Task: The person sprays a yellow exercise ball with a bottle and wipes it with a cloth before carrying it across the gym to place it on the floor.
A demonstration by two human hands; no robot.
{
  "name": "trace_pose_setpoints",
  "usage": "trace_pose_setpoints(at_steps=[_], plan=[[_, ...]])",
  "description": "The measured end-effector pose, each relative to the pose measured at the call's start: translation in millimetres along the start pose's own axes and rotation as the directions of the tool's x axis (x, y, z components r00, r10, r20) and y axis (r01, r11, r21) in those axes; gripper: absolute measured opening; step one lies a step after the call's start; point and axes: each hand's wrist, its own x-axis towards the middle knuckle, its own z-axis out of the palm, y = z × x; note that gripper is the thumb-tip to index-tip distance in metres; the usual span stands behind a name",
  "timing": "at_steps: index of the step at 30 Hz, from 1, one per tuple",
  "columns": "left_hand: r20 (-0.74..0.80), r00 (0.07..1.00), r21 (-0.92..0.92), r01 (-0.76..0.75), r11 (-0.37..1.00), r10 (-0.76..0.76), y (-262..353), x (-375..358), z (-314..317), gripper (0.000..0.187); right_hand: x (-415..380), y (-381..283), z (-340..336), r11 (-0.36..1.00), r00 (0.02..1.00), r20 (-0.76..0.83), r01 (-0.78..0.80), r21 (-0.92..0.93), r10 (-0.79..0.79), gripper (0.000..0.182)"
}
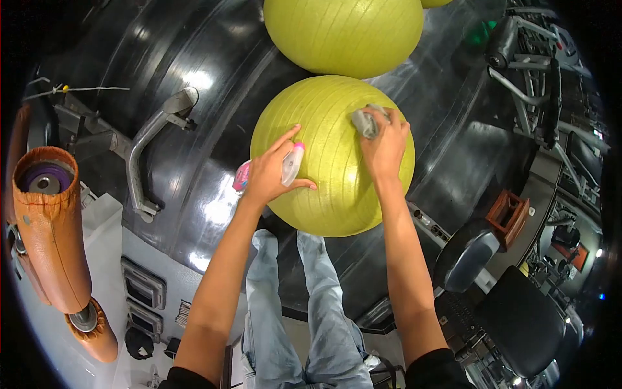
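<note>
A large yellow-green exercise ball (324, 194) stands in front of my legs on the dark floor. My left hand (267, 174) is on the ball's left side, its index finger and thumb stretched along the surface. In that hand is a small spray bottle (293, 165) with a whitish, pink-tipped head; its pink body sticks out on the far side of the hand. My right hand (385, 146) is closed around a crumpled grey cloth (368, 122) and presses it on the ball's upper right. The palm side of both hands is hidden.
A second yellow-green ball (343, 32) sits just beyond, with part of another behind it. At left are a bent metal machine bar (139, 152) and a brown padded cylinder (52, 240). Gym machines (534, 84), a black seat (521, 321) and a wooden box (507, 217) line the right.
</note>
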Motion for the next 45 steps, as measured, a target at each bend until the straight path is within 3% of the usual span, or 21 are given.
trace_pose_setpoints(at_steps=[3,5,6,8,9,12,14,17,22,24,28,30,32,34,37,39,43,45], plan=[[0.057,0.997,0.039,0.057,0.998,-0.059,2.2,3.8,-4.9,0.078,-27.9,-11.5,-19.7,0.991,0.978,0.157,0.134,0.014,-0.135,0.048],[0.039,0.997,0.044,0.068,0.997,-0.070,-4.4,7.5,-8.0,0.079,-69.8,-10.7,-23.5,0.938,0.892,0.290,0.328,0.113,-0.347,0.054],[0.015,0.997,0.036,0.078,0.996,-0.078,-7.0,11.0,-7.8,0.080,-90.7,-7.8,-24.3,0.939,0.894,0.286,0.326,0.111,-0.344,0.054],[0.038,0.997,0.016,0.067,0.998,-0.067,-8.5,14.5,-6.3,0.081,-122.9,-2.8,-25.3,0.864,0.768,0.396,0.462,0.201,-0.503,0.050],[0.050,0.997,0.001,0.063,0.998,-0.063,-9.5,14.9,-8.1,0.081,-118.4,-2.0,-25.5,0.862,0.767,0.394,0.463,0.206,-0.506,0.050],[-0.060,0.998,0.040,0.036,0.999,-0.033,0.5,22.1,0.0,0.083,-86.0,-4.4,-21.7,0.924,0.841,0.382,0.345,0.166,-0.383,0.046],[-0.030,0.999,0.007,0.029,1.000,-0.028,3.3,29.9,-0.5,0.084,-63.2,-14.7,-17.3,0.958,0.928,0.249,0.248,0.147,-0.278,0.057],[-0.011,1.000,0.024,0.016,1.000,-0.016,3.2,31.5,1.2,0.084,-34.7,-27.0,-2.7,0.981,0.975,0.134,0.162,0.103,-0.175,0.055],[0.058,0.995,0.050,0.075,0.996,-0.077,-13.0,28.1,-4.6,0.081,-83.1,-34.2,-12.4,0.980,0.963,0.191,0.172,0.099,-0.189,0.045],[0.058,0.995,0.063,0.072,0.995,-0.076,-18.4,25.3,-12.6,0.077,-122.5,-16.7,-7.8,0.929,0.914,0.196,0.323,0.179,-0.356,0.045],[-0.052,0.999,0.059,0.007,0.998,-0.003,-36.0,18.6,-16.1,0.075,-168.3,2.7,-25.5,0.945,0.916,0.255,0.267,0.190,-0.310,0.046],[-0.010,0.999,0.061,0.036,0.997,-0.036,-39.2,18.2,-30.8,0.074,-183.8,14.4,-33.6,0.963,0.945,0.244,0.166,0.211,-0.216,0.050],[0.050,0.987,-0.060,0.156,0.986,-0.153,-43.7,19.6,-46.1,0.068,-192.3,29.6,-36.8,0.973,0.954,0.272,0.067,0.222,-0.128,0.053],[0.099,0.979,-0.037,0.184,0.982,-0.179,-45.6,18.0,-58.5,0.064,-195.0,35.2,-35.9,0.934,0.986,0.144,-0.132,0.333,0.088,0.056],[0.098,0.993,0.055,0.067,0.996,-0.072,-24.4,21.4,-68.1,0.064,-192.1,12.3,-15.9,0.904,0.983,-0.004,-0.166,0.394,0.182,0.056],[0.090,0.987,0.247,-0.154,0.957,0.136,18.6,30.2,-72.7,0.067,-191.2,-9.7,-1.3,0.885,0.962,-0.118,-0.174,0.433,0.247,0.056],[0.258,0.945,0.303,-0.277,0.912,0.201,79.1,67.4,-49.5,0.082,-210.8,-50.3,24.2,0.884,0.979,-0.094,-0.120,0.453,0.181,0.056],[0.323,0.926,0.438,-0.329,0.837,0.195,82.4,89.4,-36.9,0.087,-234.3,-62.9,42.0,0.844,0.992,0.116,-0.024,0.536,-0.045,0.049]])
